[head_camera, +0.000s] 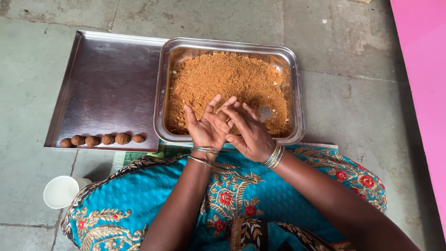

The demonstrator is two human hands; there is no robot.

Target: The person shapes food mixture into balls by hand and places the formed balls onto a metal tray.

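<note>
Grey stone floor (353, 107) fills my view, with a pink wall (425, 69) along the right edge. At centre I see my left hand (204, 128) and right hand (248, 132) pressed together around a small brown ball (223, 115), fingers cupped over it, just above the near rim of the pan (297, 93). The pan holds brown crumbly mix (227, 81). Left of it lies a flat tray (107, 79) with six finished balls (100, 139) lined along its lower edge. A white cup (60, 191) sits at lower left, beside my blue embroidered cloth (153, 190).
</note>
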